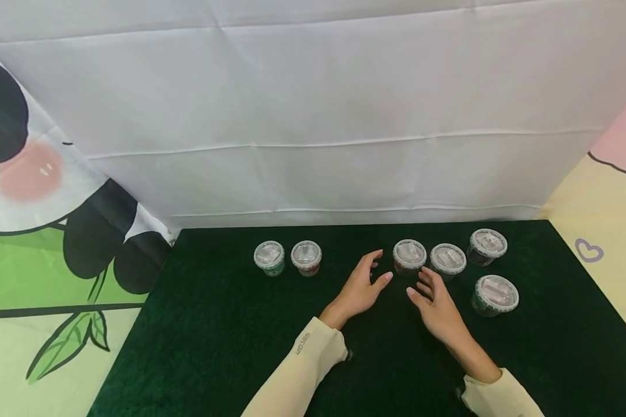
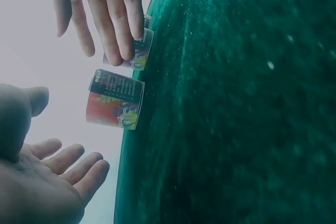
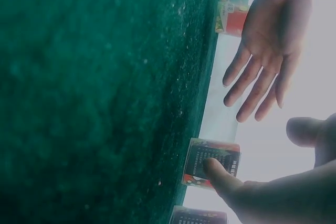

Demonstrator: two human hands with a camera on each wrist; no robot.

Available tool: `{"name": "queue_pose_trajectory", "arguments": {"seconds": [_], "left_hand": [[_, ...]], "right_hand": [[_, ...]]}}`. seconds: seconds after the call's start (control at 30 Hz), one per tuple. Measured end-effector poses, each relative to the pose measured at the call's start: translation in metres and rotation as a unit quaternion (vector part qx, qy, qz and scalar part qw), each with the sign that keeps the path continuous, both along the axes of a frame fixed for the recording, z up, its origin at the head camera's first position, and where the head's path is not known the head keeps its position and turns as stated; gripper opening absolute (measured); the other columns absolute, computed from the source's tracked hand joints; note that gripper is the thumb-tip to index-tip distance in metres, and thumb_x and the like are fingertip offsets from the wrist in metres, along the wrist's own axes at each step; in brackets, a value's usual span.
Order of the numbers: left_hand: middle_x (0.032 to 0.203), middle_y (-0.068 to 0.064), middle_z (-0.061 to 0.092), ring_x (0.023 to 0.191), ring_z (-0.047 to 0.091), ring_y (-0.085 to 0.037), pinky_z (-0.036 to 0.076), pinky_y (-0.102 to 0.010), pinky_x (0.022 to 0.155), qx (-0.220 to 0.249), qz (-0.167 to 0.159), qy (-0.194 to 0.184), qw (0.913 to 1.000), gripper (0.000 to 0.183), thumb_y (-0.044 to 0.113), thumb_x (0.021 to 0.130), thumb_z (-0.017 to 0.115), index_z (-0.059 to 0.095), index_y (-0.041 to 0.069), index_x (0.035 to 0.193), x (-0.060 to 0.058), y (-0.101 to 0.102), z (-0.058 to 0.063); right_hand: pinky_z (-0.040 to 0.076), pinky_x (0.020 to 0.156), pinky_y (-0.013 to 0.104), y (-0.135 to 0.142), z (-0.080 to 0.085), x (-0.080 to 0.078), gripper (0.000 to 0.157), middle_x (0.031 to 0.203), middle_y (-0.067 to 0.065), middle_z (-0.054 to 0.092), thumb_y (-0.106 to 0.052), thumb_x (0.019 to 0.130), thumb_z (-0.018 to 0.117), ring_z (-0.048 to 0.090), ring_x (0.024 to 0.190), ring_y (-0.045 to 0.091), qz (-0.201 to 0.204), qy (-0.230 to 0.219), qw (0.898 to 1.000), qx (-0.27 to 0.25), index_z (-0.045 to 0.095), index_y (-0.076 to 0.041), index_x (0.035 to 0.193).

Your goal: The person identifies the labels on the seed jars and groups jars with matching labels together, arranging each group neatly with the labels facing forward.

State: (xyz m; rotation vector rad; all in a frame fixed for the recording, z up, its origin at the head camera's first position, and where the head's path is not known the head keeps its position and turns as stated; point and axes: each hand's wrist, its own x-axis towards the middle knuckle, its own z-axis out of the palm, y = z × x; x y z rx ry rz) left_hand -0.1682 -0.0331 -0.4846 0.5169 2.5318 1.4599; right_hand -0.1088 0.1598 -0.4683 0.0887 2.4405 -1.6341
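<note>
In the head view my left hand (image 1: 353, 292) is held over the green cloth with fingers apart, to the left of a small lidded tub (image 1: 409, 253). My right hand (image 1: 439, 311) faces it from the other side, its fingertips overlapping the edge of that tub and of a second tub (image 1: 448, 259). Neither hand grips anything. From the left wrist, a tub with a red and dark label (image 2: 115, 100) shows just past the left fingers (image 2: 90, 179). The right wrist view has the right index finger (image 3: 223, 177) in front of a dark-labelled tub (image 3: 197, 163).
Two more tubs, one at the far right (image 1: 488, 246) and one nearer (image 1: 495, 294), stand right of my right hand. A green-labelled tub (image 1: 269, 258) and a red-labelled tub (image 1: 306, 258) stand at the left. White cloth (image 1: 313, 179) hangs behind the green tabletop (image 1: 214, 336).
</note>
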Motion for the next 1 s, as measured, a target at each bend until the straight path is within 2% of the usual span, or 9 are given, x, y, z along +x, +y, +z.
{"name": "queue_pose_trajectory", "arguments": {"seconds": [0.2, 1.0], "left_hand": [[0.165, -0.015, 0.039, 0.147, 0.045, -0.033, 0.042, -0.046, 0.12, 0.024, -0.003, -0.013, 0.9996, 0.059, 0.025, 0.111, 0.057, 0.034, 0.004, 0.161, -0.003, 0.006, -0.003], [0.171, -0.011, 0.033, 0.151, 0.043, -0.033, 0.042, -0.049, 0.12, 0.045, -0.005, -0.061, 0.9971, 0.065, 0.032, 0.112, 0.053, 0.024, 0.008, 0.166, -0.012, 0.019, -0.008]], "right_hand": [[0.03, 0.123, 0.061, -0.001, 0.0, -0.005, 0.074, 0.17, 0.034, 0.017, -0.017, 0.112, 0.052, 0.028, 0.154, 0.051, 0.002, -0.004, 1.0, 0.003, 0.005, 0.004, 0.165], [0.034, 0.12, 0.063, -0.004, -0.005, -0.02, 0.084, 0.169, 0.038, 0.013, -0.019, 0.112, 0.053, 0.03, 0.152, 0.053, -0.007, -0.002, 1.0, 0.024, -0.007, 0.005, 0.165]]}}
